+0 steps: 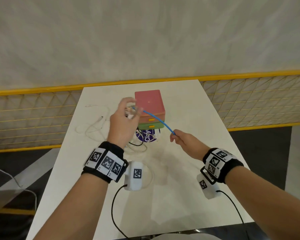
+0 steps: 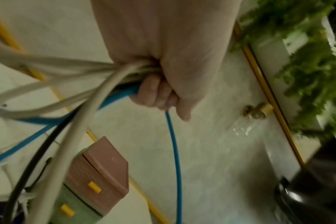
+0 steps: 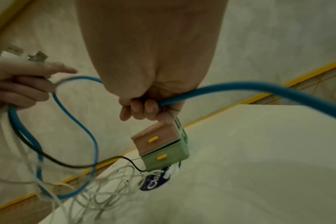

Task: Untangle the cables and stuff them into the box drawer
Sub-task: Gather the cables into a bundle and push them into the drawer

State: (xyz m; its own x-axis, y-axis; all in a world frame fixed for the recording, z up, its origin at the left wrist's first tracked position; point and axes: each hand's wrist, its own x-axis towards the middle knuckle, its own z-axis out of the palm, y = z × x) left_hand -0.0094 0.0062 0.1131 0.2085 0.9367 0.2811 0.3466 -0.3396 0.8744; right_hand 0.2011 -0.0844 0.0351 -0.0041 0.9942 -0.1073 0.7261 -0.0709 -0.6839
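Note:
A small box point(image 1: 150, 108) with a pink top drawer and a green bottom drawer, both with yellow handles, stands at the far middle of the white table point(image 1: 189, 170). Both drawers look closed. My left hand point(image 1: 126, 116), raised beside the box, grips a bundle of white, black and blue cables point(image 2: 113, 72). A blue cable point(image 1: 156, 119) runs taut from it across the box front to my right hand point(image 1: 177, 136), which holds it in curled fingers point(image 3: 144, 109). More white cables point(image 1: 97, 125) lie tangled on the table left of the box.
A dark blue round sticker or pad point(image 1: 148, 135) lies in front of the box under the cables. A yellow-framed mesh fence point(image 1: 249, 101) runs behind the table. The floor drops away at both table sides.

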